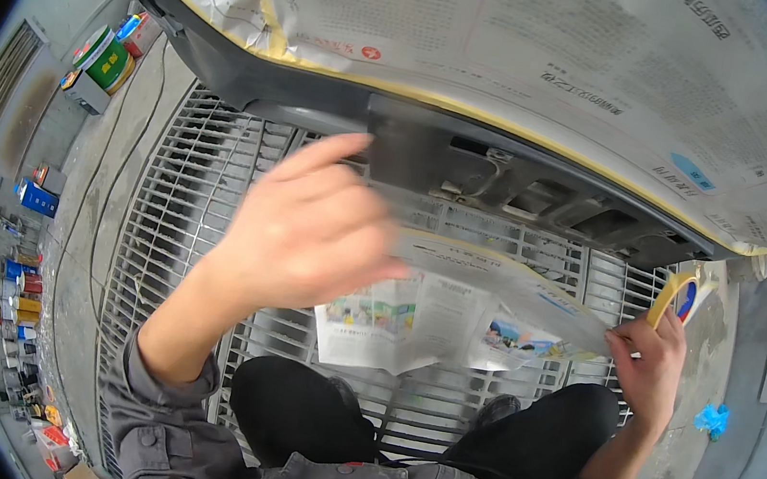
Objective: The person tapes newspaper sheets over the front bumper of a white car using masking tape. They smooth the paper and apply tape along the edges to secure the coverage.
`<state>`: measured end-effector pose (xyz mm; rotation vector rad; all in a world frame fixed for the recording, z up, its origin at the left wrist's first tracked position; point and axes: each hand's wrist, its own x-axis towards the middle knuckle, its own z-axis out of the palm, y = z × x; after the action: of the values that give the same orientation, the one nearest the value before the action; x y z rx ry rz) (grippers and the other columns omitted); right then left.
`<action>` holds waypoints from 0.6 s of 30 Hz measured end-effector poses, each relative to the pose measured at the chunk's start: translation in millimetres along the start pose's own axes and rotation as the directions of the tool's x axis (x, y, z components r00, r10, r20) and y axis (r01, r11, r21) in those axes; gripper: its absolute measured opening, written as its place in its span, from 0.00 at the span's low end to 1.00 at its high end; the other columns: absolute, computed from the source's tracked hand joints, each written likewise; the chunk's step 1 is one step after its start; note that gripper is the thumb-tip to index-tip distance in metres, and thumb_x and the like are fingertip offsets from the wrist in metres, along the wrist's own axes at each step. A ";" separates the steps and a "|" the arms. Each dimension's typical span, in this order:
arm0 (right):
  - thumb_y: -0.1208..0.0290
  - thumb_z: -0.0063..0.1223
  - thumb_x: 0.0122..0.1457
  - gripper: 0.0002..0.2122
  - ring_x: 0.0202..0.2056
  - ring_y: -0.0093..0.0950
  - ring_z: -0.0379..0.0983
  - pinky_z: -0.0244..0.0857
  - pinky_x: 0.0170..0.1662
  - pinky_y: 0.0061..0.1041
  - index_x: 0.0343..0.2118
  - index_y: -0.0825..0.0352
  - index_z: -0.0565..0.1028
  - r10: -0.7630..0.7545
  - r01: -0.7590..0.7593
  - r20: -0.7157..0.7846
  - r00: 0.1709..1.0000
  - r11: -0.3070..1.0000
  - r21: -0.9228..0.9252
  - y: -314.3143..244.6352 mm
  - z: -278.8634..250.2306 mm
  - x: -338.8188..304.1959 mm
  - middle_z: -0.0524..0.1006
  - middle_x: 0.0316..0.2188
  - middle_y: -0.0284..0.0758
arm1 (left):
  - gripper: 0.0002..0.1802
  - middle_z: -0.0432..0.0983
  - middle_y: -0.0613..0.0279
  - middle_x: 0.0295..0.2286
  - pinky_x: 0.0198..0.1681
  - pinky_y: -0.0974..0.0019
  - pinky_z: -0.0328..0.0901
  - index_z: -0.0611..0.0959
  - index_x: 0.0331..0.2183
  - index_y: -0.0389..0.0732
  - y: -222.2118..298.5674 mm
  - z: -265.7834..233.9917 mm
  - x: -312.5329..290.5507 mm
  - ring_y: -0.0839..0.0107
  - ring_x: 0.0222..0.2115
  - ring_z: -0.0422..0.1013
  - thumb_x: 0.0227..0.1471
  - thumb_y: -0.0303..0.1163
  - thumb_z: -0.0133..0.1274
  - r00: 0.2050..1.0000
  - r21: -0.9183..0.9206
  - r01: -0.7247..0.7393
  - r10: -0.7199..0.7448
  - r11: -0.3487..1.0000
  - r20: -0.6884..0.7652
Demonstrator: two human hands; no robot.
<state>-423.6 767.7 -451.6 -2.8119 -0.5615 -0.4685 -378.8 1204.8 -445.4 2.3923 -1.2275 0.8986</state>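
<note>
A dark grey vehicle panel (315, 100) stands in front of me. Newspaper (527, 35) covers its upper face, edged with yellow masking tape. Below the panel's lower edge, a loose newspaper sheet (441, 320) spans between my hands, a yellow tape strip along its top edge. My left hand (317, 231), blurred by motion, has its index finger stretched toward the panel. Its other fingers and thumb close at the sheet's left end; the grip itself is partly hidden. In my right hand (654, 358) are the sheet's right end and a roll of yellow masking tape (671, 297).
Metal floor grating (185, 204) lies under the panel and around my knees (298, 408). Paint cans and bottles (26, 304) line the left wall, with a large green bucket (105, 59) farther off. A cable (104, 193) runs along the left floor. Blue crumpled material (711, 420) lies at the right.
</note>
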 end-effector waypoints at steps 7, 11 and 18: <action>0.78 0.72 0.44 0.07 0.36 0.42 0.76 0.68 0.40 0.41 0.26 0.66 0.81 -0.006 0.007 0.030 1.000 0.999 -0.036 0.7 17.2 -31.7 0.79 0.29 0.36 | 0.16 0.74 0.66 0.24 0.59 0.45 0.74 0.81 0.25 0.43 -36.9 43.2 7.9 0.64 0.26 0.73 0.40 0.36 0.74 0.983 0.193 -0.135 0.156 0.972 -0.098; 0.80 0.71 0.42 0.09 0.36 0.43 0.76 0.68 0.41 0.41 0.27 0.67 0.81 0.024 -0.024 0.045 0.999 1.000 -0.011 3.2 21.8 -42.0 0.79 0.29 0.36 | 0.16 0.74 0.64 0.23 0.55 0.47 0.75 0.81 0.24 0.42 -46.9 48.2 10.8 0.63 0.25 0.72 0.41 0.35 0.74 0.973 0.221 -0.168 0.198 0.961 -0.122; 0.80 0.71 0.41 0.09 0.36 0.43 0.76 0.69 0.41 0.42 0.26 0.67 0.81 0.052 -0.056 0.098 0.994 0.998 0.036 10.9 26.9 -55.6 0.80 0.28 0.36 | 0.17 0.68 0.64 0.21 0.52 0.49 0.77 0.77 0.21 0.42 -39.5 74.7 28.0 0.62 0.22 0.69 0.41 0.31 0.74 0.927 0.152 -0.222 0.257 0.963 -0.272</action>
<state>-460.8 747.2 -497.8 -2.8165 -0.5069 -0.3079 -305.3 1171.6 -483.2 2.1219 -1.4001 1.3787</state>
